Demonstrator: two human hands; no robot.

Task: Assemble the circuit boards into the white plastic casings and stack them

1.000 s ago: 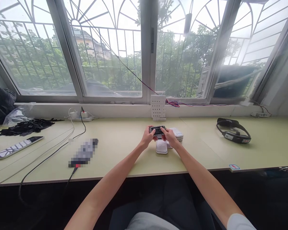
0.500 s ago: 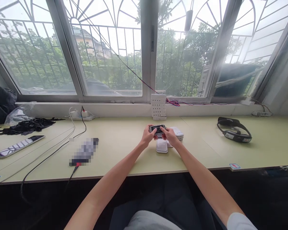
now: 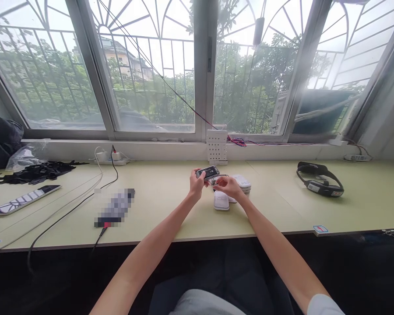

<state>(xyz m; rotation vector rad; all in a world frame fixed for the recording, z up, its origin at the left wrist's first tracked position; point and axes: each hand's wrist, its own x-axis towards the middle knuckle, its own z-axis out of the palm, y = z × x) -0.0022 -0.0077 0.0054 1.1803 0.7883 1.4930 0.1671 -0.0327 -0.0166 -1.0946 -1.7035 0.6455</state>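
My left hand [image 3: 197,182] grips an opened electronic device with a black battery [image 3: 208,173], its thumb over the front. The device is tilted, its right end higher. My right hand [image 3: 229,185] is closed at a thin light-edged part [image 3: 218,178] just below the device's right end. Fingers hide much of that part, so its kind is unclear. Beneath the right hand lies a white rounded case [image 3: 221,200] on the table [image 3: 170,214]. A stack of white cases [image 3: 243,183] stands just behind the right hand, partly covered by it.
A white perforated stand [image 3: 217,147] leans by the sill. To the right is a black head strap device [image 3: 320,179]. On the left are a phone [image 3: 24,201], black strips [image 3: 36,173], cables [image 3: 65,213] and a pixelated object [image 3: 115,208]. A power strip [image 3: 113,161] sits at the back.
The device has moved left and tilted, now in my left hand alone. My right hand has come off its face and down to a thin part at its lower right.
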